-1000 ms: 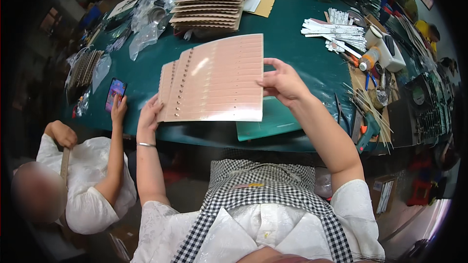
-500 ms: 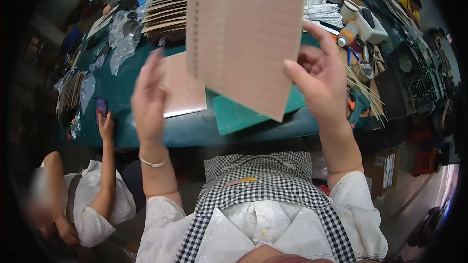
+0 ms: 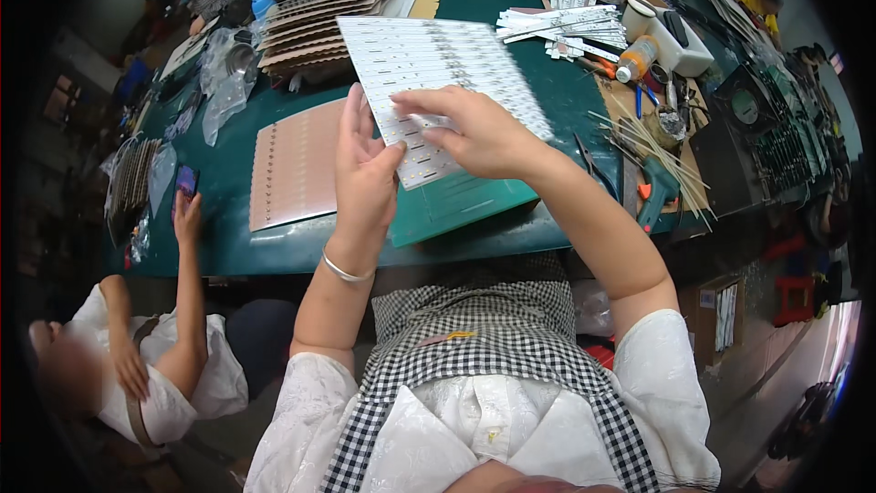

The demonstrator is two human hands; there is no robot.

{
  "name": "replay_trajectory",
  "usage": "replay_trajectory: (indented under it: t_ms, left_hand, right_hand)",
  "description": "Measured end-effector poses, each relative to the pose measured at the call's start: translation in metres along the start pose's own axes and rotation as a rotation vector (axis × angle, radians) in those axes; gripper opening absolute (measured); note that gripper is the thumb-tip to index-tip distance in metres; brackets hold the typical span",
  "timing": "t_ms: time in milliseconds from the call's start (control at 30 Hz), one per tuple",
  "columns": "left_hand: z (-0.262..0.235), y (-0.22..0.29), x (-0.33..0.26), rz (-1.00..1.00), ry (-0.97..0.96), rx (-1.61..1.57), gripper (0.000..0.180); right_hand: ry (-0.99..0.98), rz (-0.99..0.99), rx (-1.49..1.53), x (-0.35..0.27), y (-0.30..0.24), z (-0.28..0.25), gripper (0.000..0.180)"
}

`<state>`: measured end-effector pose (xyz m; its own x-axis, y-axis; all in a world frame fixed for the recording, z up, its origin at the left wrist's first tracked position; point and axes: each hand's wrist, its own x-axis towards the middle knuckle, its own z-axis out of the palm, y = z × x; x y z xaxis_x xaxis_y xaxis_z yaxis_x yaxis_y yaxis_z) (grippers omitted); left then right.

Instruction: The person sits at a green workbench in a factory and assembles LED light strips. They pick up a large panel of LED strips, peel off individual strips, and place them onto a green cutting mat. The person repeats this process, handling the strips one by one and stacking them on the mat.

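Observation:
A white circuit board panel (image 3: 438,64) with rows of small yellow parts is held tilted above the table. My left hand (image 3: 365,160) grips its near left edge, thumb on the white face and fingers behind. Across that face reaches my right hand (image 3: 474,132), its index finger and thumb apart over the board's lower left part; whether the fingertips touch it is hard to tell. Beneath the panel lies a flat green plate (image 3: 465,215). A tan panel (image 3: 297,164) with a notched edge rests on the table, left of my left hand.
Stacked tan panels (image 3: 319,27) stand at the back left, beside a clear plastic bag (image 3: 219,82). White strips (image 3: 575,23), an orange-capped bottle (image 3: 637,58), pliers (image 3: 593,164), thin sticks (image 3: 671,164) and a green glue gun (image 3: 659,196) lie right. A seated person's hand holds a phone (image 3: 186,184).
The panel has turned from its tan face to its white one and come lower. My left hand has moved right and taken its edge; my right hand has left the right edge and moved left.

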<state>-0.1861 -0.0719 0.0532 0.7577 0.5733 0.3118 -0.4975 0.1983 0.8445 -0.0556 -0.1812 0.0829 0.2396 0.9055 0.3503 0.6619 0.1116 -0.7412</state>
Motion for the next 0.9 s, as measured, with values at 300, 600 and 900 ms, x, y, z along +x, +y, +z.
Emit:
replay_trajectory:
  t_ms: [300, 600, 900]
  left_hand:
    - [-0.048, -0.015, -0.037, -0.011, 0.065, 0.065, 0.091]
    - [-0.071, -0.033, -0.065, -0.193, 0.176, 0.027, 0.086]
    - [-0.086, -0.032, -0.044, -0.475, 0.108, 0.186, 0.074]
  right_hand:
    - [0.625, 0.46, -0.369, -0.107, 0.121, -0.049, 0.074]
    - [0.372, 0.693, 0.532, -0.13, 0.11, -0.04, 0.043]
    - [0.138, 0.712, 0.399, -0.115, 0.107, -0.058, 0.03]
